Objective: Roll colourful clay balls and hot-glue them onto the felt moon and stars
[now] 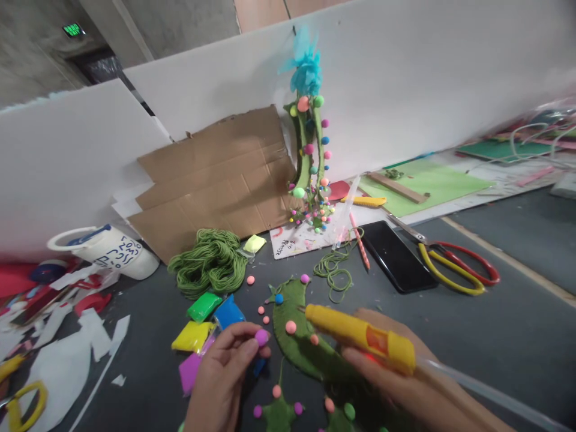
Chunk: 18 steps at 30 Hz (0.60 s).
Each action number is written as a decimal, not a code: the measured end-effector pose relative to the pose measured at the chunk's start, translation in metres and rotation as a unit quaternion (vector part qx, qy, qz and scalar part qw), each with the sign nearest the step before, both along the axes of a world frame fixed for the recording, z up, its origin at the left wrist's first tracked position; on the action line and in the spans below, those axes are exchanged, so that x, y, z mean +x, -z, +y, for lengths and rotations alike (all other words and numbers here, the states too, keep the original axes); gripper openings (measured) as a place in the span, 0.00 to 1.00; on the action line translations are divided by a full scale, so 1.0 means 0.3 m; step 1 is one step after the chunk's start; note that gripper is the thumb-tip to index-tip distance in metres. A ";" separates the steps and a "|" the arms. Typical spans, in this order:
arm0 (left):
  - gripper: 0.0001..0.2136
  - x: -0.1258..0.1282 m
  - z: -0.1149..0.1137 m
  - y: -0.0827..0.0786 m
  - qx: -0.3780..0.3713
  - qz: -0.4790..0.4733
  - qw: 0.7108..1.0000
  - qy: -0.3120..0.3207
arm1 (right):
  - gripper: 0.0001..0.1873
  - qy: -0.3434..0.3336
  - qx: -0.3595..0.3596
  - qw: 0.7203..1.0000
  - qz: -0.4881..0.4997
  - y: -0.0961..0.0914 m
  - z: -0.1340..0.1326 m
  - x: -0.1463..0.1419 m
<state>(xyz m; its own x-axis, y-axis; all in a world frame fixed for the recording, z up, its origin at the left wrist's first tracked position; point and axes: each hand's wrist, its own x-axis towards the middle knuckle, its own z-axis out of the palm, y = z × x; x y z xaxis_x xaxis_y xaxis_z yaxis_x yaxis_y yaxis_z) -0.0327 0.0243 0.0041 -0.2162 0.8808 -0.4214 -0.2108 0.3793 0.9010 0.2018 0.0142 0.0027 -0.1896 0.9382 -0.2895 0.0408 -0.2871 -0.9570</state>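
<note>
My left hand pinches a small purple ball between thumb and fingertips. In my right hand is a yellow hot glue gun, with a clear glue stick running out of its back. Its nozzle points left, over a curved green felt piece that carries pink, blue and purple balls. Below lies a green star-shaped piece with balls on its points, partly cut off by the frame. My right hand and the glue gun hide part of the felt.
Green yarn and coloured clay packets lie left of centre. A decorated green figure stands against the white board. A phone and scissors lie right, a white cup and paper scraps left.
</note>
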 end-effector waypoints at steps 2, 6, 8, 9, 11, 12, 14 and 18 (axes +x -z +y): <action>0.14 -0.042 0.017 -0.002 0.007 -0.005 1.000 -0.022 | 0.11 0.031 -0.012 0.999 -0.009 0.014 0.015 0.024; 0.12 -0.098 0.032 -0.008 0.020 0.019 0.999 -0.041 | 0.14 0.057 -0.033 0.997 0.050 0.031 0.050 0.063; 0.12 -0.092 0.020 -0.015 0.001 0.035 0.999 -0.014 | 0.12 0.037 -0.052 0.993 0.104 0.031 0.064 0.069; 0.11 -0.079 0.009 -0.020 -0.012 0.034 0.999 0.000 | 0.11 0.026 -0.068 0.989 0.129 0.029 0.068 0.069; 0.11 -0.044 -0.019 -0.027 -0.039 0.009 0.999 0.023 | 0.11 0.009 -0.100 0.980 0.172 0.027 0.074 0.065; 0.10 -0.025 -0.034 -0.029 -0.050 -0.012 0.998 0.028 | 0.11 0.005 -0.112 0.975 0.189 0.028 0.075 0.061; 0.09 0.009 -0.058 -0.031 -0.070 -0.054 0.995 0.040 | 0.11 -0.001 -0.128 0.968 0.216 0.034 0.076 0.051; 0.06 0.039 -0.072 -0.023 -0.081 -0.103 0.989 0.064 | 0.12 -0.020 -0.137 0.957 0.253 0.053 0.075 0.030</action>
